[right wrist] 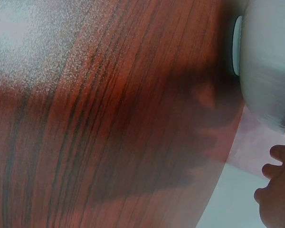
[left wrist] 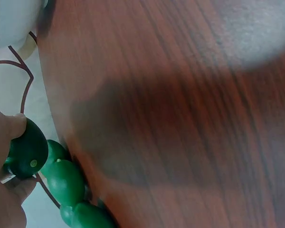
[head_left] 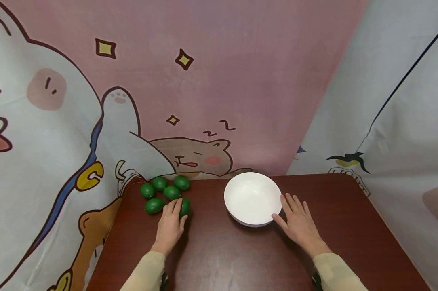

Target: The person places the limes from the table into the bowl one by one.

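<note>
In the head view, my left hand grips a glossy green lime between thumb and fingers. The left wrist view shows this lime close, with a pale stem mark on its skin. Several more limes lie in a cluster just beyond and left of that hand. A white round bowl stands near the table's back edge, with nothing in it. My right hand is at the bowl's right side, fingers extended and spread, thumb and fingertips right at the rim. The bowl's outer wall shows in the right wrist view.
Both hands are over a dark reddish-brown wood table. Right behind it hangs a cartoon-printed cloth, which also runs down both sides. The limes sit close to the table's back left corner.
</note>
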